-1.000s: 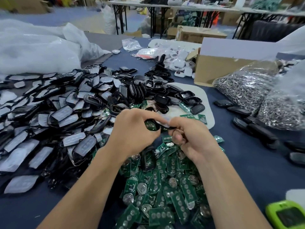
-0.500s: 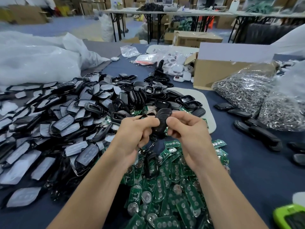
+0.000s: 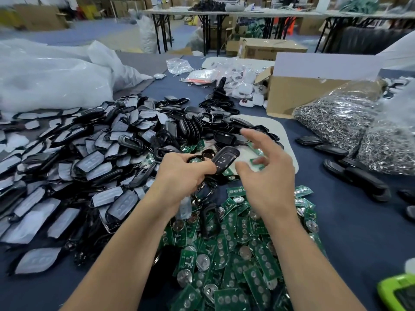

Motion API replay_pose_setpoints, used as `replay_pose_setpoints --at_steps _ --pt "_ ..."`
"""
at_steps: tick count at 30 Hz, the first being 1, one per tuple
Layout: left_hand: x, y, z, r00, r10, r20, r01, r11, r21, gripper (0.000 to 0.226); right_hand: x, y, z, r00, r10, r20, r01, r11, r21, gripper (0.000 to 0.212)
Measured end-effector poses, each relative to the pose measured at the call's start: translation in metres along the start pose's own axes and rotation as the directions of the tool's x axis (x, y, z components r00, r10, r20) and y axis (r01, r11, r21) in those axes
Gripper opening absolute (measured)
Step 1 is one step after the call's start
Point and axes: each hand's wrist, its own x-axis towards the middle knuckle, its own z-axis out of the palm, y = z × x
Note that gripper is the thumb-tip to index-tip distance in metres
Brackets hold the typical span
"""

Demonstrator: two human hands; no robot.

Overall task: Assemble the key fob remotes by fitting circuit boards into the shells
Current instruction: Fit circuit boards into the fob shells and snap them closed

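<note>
My left hand [image 3: 179, 176] grips a black key fob [image 3: 225, 158] by its near end, the fob pointing up and to the right. Just right of it, my right hand [image 3: 265, 176] hovers with fingers spread and holds nothing. Below both hands lies a heap of green circuit boards [image 3: 235, 254] with round coin cells. A large pile of black shells [image 3: 85, 158] with pale button pads spreads over the left of the table. More black shell halves [image 3: 215, 126] lie behind the hands.
Finished black fobs [image 3: 359, 178] lie in a row at the right. Bags of metal key rings [image 3: 350, 117] and a cardboard box [image 3: 298, 93] stand at the back right. White plastic bags [image 3: 49, 75] fill the back left. A green device [image 3: 397, 292] sits at the bottom right.
Both hands held the fob together before. Now my right hand has let go and opened, moving up and right, while my left hand keeps the fob.
</note>
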Motion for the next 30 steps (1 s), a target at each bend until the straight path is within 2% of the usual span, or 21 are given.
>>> replay_pose_setpoints --at_steps 2,4,8,13,16,18,20,21,23,25,27,30 --pt "0.000 0.001 0.000 0.999 -0.004 -0.041 0.006 0.998 0.062 0.028 -0.003 -0.002 0.001 0.974 -0.188 0.125 0.203 0.973 -0.114 0.065" --pt "0.001 0.002 -0.001 0.999 -0.017 -0.044 0.020 0.998 0.060 0.033 -0.005 -0.002 0.005 0.956 -0.194 0.221 0.235 0.957 -0.173 0.061" --pt "0.000 0.004 -0.006 0.999 -0.031 0.030 0.030 0.998 0.054 0.035 -0.006 -0.003 0.004 0.964 -0.087 0.252 0.130 0.979 -0.159 0.047" --pt "-0.004 0.006 -0.005 0.997 -0.030 0.075 0.029 0.999 0.025 0.048 -0.005 -0.001 0.002 0.960 -0.062 0.274 0.106 0.983 -0.147 0.050" --pt "-0.006 0.008 -0.005 0.993 0.017 0.115 -0.017 1.000 -0.002 0.049 -0.004 -0.002 0.001 0.963 0.012 0.271 0.009 0.997 -0.074 0.047" --pt "-0.011 0.010 -0.003 0.988 0.051 0.143 -0.041 0.997 -0.067 0.045 -0.003 0.000 0.001 0.965 0.079 0.250 -0.099 0.993 0.070 0.039" --pt "-0.012 0.011 0.000 0.985 0.056 0.164 -0.024 0.982 -0.189 0.060 -0.003 0.000 0.002 0.935 0.192 0.298 -0.294 0.889 0.350 0.034" --pt "-0.011 0.011 0.000 0.985 0.056 0.164 -0.013 0.967 -0.256 0.067 -0.003 0.000 0.002 0.895 0.249 0.369 -0.414 0.772 0.482 0.033" --pt "-0.010 0.011 -0.002 0.989 0.068 0.128 -0.020 0.938 -0.345 0.058 -0.003 -0.001 0.002 0.797 0.318 0.514 -0.601 0.505 0.620 0.028" --pt "-0.011 0.010 -0.001 0.996 0.075 0.040 -0.061 0.956 -0.286 0.043 -0.002 -0.001 0.002 0.730 0.350 0.587 -0.682 0.325 0.655 0.020" --pt "-0.012 0.011 0.001 0.994 0.101 -0.029 -0.105 0.976 -0.192 0.037 -0.002 -0.001 0.002 0.703 0.356 0.616 -0.709 0.278 0.648 0.018" --pt "-0.011 0.012 0.005 0.985 0.147 -0.087 -0.157 0.980 -0.121 0.033 -0.002 0.000 0.006 0.722 0.348 0.597 -0.691 0.342 0.637 0.028"
